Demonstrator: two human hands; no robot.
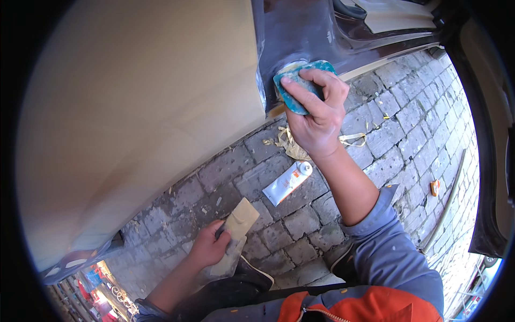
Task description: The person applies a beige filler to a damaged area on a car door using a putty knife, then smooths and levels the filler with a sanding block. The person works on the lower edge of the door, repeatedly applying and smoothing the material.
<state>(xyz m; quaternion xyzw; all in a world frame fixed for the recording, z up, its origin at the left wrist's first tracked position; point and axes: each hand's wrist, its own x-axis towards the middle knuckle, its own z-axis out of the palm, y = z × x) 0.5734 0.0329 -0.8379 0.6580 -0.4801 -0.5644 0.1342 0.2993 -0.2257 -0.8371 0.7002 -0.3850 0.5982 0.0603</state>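
A broad sheet of tan masking paper (134,102) covers most of the car's side in front of me, and just right of it the bare dark body panel (300,32) shows, dulled pale where I am working. Below lies the grey brick paving (397,129). My right hand (316,115) is raised against that panel, fingers curled over a teal sanding block (300,86) and pressing it flat on the pale patch. My left hand (209,247) is low, near my knee, fingers closed around a folded tan sheet of sandpaper (238,222), held clear of the bricks. Between my hands a white tube (287,183) lies on the paving, and crumpled scraps of tape (289,144) lie just under my right wrist.
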